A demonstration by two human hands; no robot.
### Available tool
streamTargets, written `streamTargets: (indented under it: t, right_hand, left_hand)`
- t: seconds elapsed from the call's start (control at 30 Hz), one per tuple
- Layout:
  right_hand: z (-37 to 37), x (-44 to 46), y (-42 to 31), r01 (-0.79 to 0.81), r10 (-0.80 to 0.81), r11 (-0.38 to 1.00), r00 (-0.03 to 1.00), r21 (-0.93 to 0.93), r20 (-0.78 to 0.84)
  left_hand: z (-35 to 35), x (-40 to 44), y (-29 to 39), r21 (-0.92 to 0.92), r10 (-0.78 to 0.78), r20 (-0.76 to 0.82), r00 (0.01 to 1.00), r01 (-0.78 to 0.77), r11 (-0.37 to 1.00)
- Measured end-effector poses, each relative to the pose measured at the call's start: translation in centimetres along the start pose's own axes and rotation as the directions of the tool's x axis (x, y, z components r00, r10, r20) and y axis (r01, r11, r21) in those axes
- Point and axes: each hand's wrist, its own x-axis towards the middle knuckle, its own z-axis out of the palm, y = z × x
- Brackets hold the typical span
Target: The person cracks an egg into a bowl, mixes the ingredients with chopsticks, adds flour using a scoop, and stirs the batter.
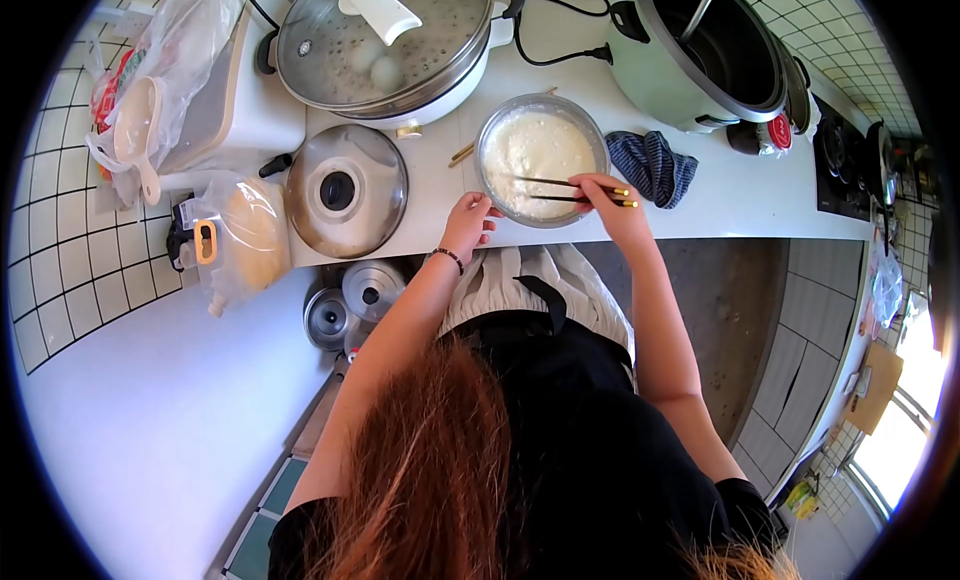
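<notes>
A metal bowl (pixel 487 185) holding a white, floury mixture (pixel 540 152) stands near the counter's front edge. Dark chopsticks (pixel 560 197) with gold ends are held in my right hand (pixel 608 202), its fingers closed round them at the bowl's right side. Their tips reach into the mixture. My left hand (pixel 469 225) is at the bowl's lower left rim, its fingers curled against the bowl. A pair of wooden chopsticks (pixel 462 155) lies partly hidden behind the bowl. Just right of the bowl is a crumpled dark striped cloth (pixel 655 167).
A lidded steamer (pixel 425 110) stands at the back left, with a loose metal lid (pixel 382 195) before it. The bagged item (pixel 256 230) is farther left. A green cooker (pixel 645 75) stands back right, its black cord (pixel 555 60) on the counter (pixel 740 200).
</notes>
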Motion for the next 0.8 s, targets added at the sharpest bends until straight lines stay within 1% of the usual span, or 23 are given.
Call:
streamTargets:
  t: [0.1,0.2,0.33,0.37,0.4,0.47,0.5,0.6,0.73,0.8]
  right_hand:
    - [-2.2,-0.2,-0.4,-0.021,0.015,0.998,0.994,-0.051,-0.105]
    - [-3.6,0.1,-1.0,-0.002,-0.044,0.986,0.960,-0.165,-0.277]
    - [-2.3,1.1,-0.7,0.134,-0.196,0.975,0.900,-0.179,-0.390]
    - [-1.7,1.3,-0.3,0.183,-0.252,0.959,0.900,-0.216,-0.356]
    - [-1.2,1.7,0.6,0.218,-0.280,0.952,0.905,-0.216,-0.321]
    - [0.3,1.9,1.0,0.280,-0.321,0.938,0.926,-0.206,-0.200]
    - [1.1,1.5,0.7,0.252,-0.275,0.956,0.948,-0.150,-0.163]
    - [1.2,1.2,1.0,0.048,-0.045,0.998,0.995,0.038,-0.085]
    - [-1.0,0.7,0.6,-0.006,0.007,1.000,0.988,0.007,-0.155]
    - [-2.1,0.5,0.1,0.034,-0.045,0.998,0.969,-0.047,-0.242]
  left_hand:
    - [-0.1,0.1,0.0,0.000,0.003,0.002,1.000,-0.003,1.000]
    - [-0.1,0.1,-0.1,0.002,0.006,0.003,1.000,-0.006,1.000]
    - [0.0,0.0,0.0,0.013,0.004,0.002,1.000,-0.004,1.000]
    - [-0.1,0.0,0.1,0.013,0.004,0.004,1.000,-0.004,1.000]
    - [-0.1,0.1,0.0,0.012,0.004,0.007,1.000,-0.004,1.000]
    - [0.0,0.0,0.0,0.014,0.000,0.003,1.000,0.000,1.000]
    - [0.0,0.0,0.0,0.017,-0.002,-0.004,1.000,0.002,1.000]
    - [0.1,-0.1,0.1,0.017,-0.004,-0.009,1.000,0.004,1.000]
    - [0.0,0.0,0.0,0.012,-0.004,-0.004,1.000,0.004,1.000]
    - [0.0,0.0,0.0,0.011,-0.004,-0.004,1.000,0.004,1.000]
